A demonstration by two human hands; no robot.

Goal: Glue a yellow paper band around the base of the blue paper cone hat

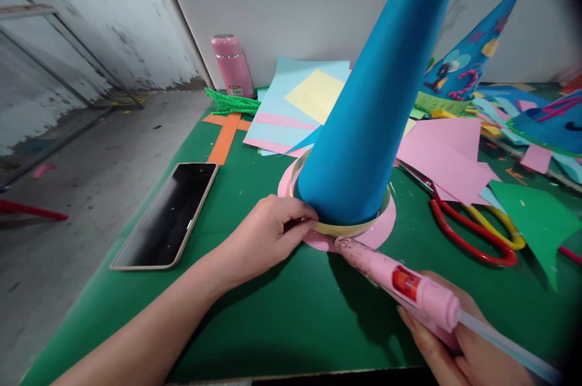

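A tall blue paper cone (pixel 364 113) leans to the right inside a pale yellow paper band (pixel 348 229), on a round pink paper base (pixel 379 231). My left hand (pixel 268 231) pinches the band's near left edge between thumb and fingers. In my right hand (pixel 459 337) is a pink hot glue gun (pixel 377 262), with a clear glue stick (pixel 504 343) out of its back end. The gun's nozzle points at the seam between band and pink base, close to my left fingertips; whether it touches is hidden.
A phone (pixel 170 216) lies at left, near the green table's (pixel 218 325) edge. Red-handled scissors (pixel 473 237) rest at right, beside pink paper (pixel 448 149) and green paper (pixel 536 213). Behind stand a pink bottle (pixel 233 68), green pipe cleaners (pixel 231 102) and a decorated blue cone hat (pixel 477 53).
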